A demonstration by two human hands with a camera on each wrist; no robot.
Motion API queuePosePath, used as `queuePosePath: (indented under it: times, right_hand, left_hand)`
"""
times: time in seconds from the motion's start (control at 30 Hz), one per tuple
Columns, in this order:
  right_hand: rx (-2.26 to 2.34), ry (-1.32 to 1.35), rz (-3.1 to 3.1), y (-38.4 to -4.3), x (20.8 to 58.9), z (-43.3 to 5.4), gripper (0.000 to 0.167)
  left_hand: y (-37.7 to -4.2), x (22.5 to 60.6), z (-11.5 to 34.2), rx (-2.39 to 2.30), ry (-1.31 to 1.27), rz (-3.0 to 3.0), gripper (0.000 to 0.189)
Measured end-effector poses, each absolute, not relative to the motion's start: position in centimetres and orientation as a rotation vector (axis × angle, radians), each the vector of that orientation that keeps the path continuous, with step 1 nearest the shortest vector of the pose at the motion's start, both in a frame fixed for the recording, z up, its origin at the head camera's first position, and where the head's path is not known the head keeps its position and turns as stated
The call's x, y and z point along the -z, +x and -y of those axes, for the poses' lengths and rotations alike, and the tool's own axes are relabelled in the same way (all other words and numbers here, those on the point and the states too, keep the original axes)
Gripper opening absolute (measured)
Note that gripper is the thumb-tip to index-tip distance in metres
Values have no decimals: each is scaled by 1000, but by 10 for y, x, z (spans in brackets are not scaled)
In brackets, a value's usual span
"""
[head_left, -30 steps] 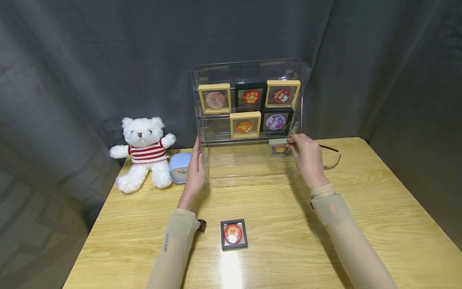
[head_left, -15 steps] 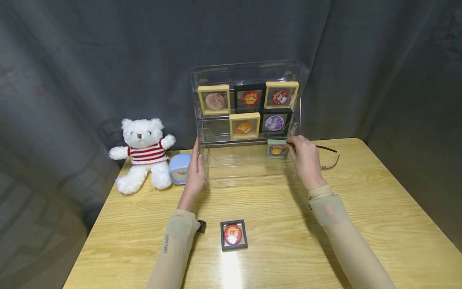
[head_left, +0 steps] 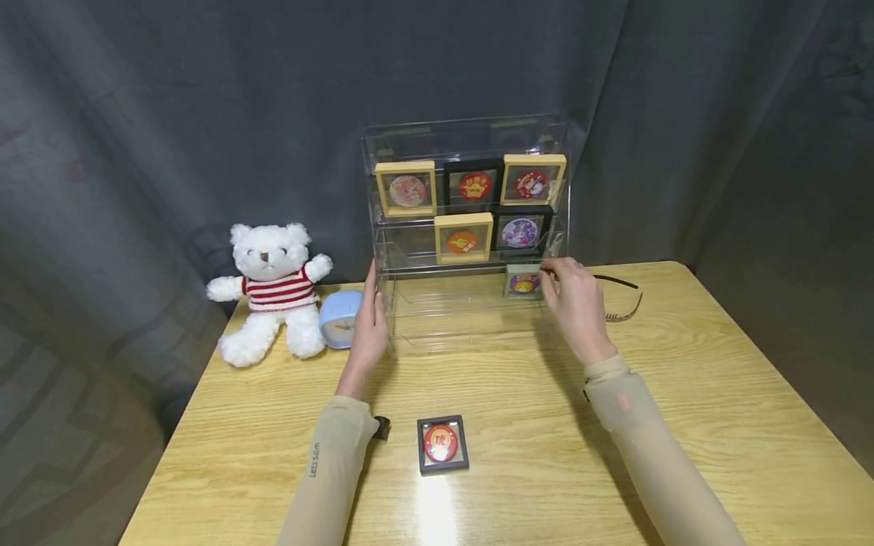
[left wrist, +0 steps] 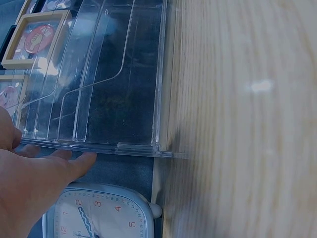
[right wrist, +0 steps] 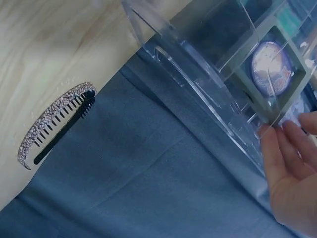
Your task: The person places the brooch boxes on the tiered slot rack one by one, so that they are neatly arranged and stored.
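Note:
A clear tiered display rack point(head_left: 471, 303) stands at the back of the table. My left hand point(head_left: 370, 326) rests against its left side, fingers fairly straight along the edge in the left wrist view. On the lowest tier, at the right, a pale green display frame point(head_left: 523, 281) holds a round purple-and-yellow badge. The fingertips of my right hand point(head_left: 576, 307) pinch this frame at its upper right corner; the right wrist view shows them at the corner point(right wrist: 271, 119). Nearer me, a black display frame point(head_left: 442, 445) with a red badge lies flat on the table.
Cream and black framed badges point(head_left: 463, 237) fill parts of the two tiers above. Left of the rack are a blue clock point(head_left: 338, 318) and a white teddy bear point(head_left: 269, 292) in a striped sweater. A toothed hair clip point(right wrist: 57, 116) lies to its right. Dark curtain hangs behind.
The green frame has shifted slightly left and shows more of its face, lying lower behind the tier's front. My right hand has moved a little left with it; the left hand stays.

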State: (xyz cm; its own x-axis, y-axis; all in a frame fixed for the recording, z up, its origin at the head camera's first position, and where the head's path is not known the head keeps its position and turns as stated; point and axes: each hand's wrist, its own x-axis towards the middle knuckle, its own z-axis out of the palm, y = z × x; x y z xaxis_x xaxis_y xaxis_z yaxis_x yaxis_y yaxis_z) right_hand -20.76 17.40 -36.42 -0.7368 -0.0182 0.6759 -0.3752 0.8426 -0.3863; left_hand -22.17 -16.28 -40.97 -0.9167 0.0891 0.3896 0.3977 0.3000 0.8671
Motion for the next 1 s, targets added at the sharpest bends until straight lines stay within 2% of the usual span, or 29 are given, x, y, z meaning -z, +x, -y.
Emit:
queuePosePath:
  times: [0.17, 0.43, 1.0]
  right_hand:
    - [-713, 262, 2304, -201, 368, -172, 21]
    - [-698, 293, 2288, -183, 373, -166, 22]
    - [-826, 606, 2443, -143, 387, -129, 35]
  left_hand:
    - [-221, 409, 163, 1648, -441, 2313, 58]
    - [-223, 410, 162, 1636, -437, 2321, 58]
    - [-221, 410, 162, 1621, -442, 2315, 57]
